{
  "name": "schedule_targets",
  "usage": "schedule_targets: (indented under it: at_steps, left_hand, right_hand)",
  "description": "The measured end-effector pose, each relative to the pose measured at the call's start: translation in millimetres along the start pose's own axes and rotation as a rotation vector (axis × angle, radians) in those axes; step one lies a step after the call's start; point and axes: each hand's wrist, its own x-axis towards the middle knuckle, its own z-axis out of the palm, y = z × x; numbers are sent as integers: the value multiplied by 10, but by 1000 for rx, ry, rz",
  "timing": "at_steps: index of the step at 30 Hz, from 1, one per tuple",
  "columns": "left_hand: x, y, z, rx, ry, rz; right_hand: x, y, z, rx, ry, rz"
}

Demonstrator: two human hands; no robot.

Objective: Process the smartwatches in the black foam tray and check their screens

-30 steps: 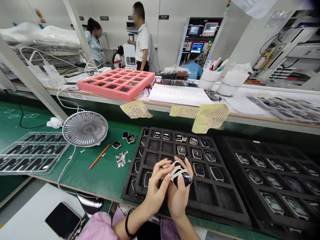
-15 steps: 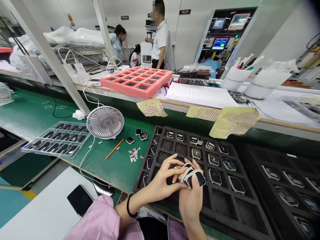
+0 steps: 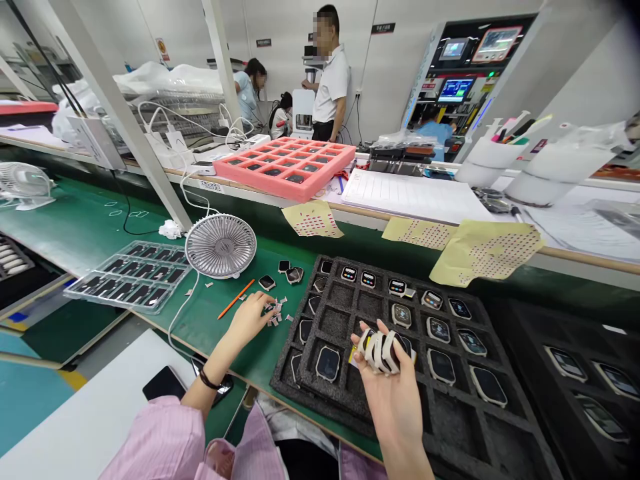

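My right hand (image 3: 393, 393), palm up over the black foam tray (image 3: 345, 293), grips a stack of smartwatch cases (image 3: 383, 350) with pale frames and dark screens. Its thumb presses the nearest case, and a bit of yellow shows beside the stack. Over the green bench my left hand (image 3: 253, 317) reaches down with its fingertips drawn together at a scatter of small pale tabs (image 3: 275, 320); what is between the fingertips is too small to make out. One smartwatch (image 3: 328, 364) lies in a tray slot left of my right hand. Other watches fill several slots.
A round grey fan (image 3: 221, 246) stands beyond my left hand, near an orange stick (image 3: 236, 299) and a clear tray of dark parts (image 3: 127, 277). A pink foam tray (image 3: 285, 173) rests on the shelf. Another black tray (image 3: 575, 400) is at right. Several people are behind.
My left hand has left the watch stack and moved left to the small tabs. My right hand keeps the stack. A watch now shows in the tray's left slot. The view has shifted slightly.
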Motion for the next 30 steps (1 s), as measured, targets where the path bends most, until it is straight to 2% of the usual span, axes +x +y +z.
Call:
schedule_targets:
  at_steps: [3,14,17,20,22,24,26,30]
  left_hand:
    - [21,-131,76,51,-33,5]
    - [128,-149,71,18,-89,45]
    - [75,46,-24,-56,-38,109]
    - [-25,448,-163,-278,85,245]
    - [-47,712,-204,-374,67,338]
    - [5,855,-166,-396,66,395]
    - [111,828,-66,-367,118,371]
    - [242,491,100,-368,180,185]
  right_hand:
    - [-16,-9,9,13,-12,6]
    - [-43,38,9,36,-99,22]
    - [-30,67,-1,46,-145,1]
    - [-24,112,-4,32,-184,-48]
    - [-28,140,0,17,-203,-81]
    - [-33,158,4,6,-215,-98]
    - [-33,164,3,-1,-215,-101]
    - [-3,153,-21,-13,-193,-107]
